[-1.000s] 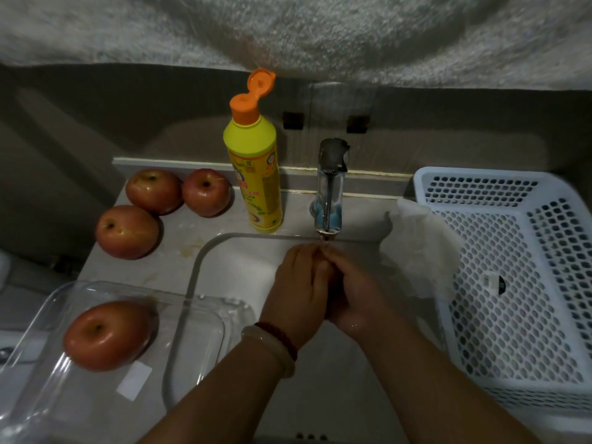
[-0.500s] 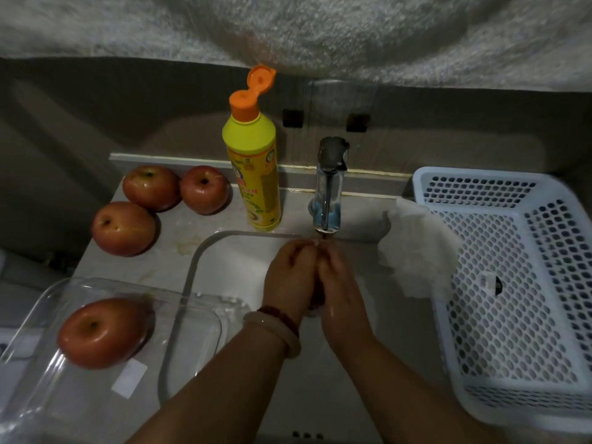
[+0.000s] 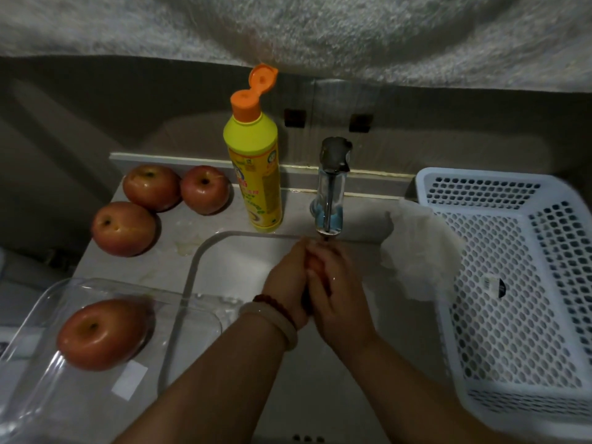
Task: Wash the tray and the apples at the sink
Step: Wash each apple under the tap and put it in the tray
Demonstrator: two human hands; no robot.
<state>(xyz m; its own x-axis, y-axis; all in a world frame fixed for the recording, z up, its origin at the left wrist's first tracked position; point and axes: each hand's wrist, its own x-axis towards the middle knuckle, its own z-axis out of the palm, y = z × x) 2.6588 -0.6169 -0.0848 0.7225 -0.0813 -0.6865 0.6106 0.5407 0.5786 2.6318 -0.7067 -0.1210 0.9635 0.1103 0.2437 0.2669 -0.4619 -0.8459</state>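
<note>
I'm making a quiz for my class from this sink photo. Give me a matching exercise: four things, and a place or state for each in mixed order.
Things:
1. soap bottle
2. glass tray
3. white basket
4. tap

Places or states:
a. at the right of the sink
b. cap flipped open
c. just above the two hands
d. holds one apple

Pairs: 1-b, 2-d, 3-a, 4-c
</note>
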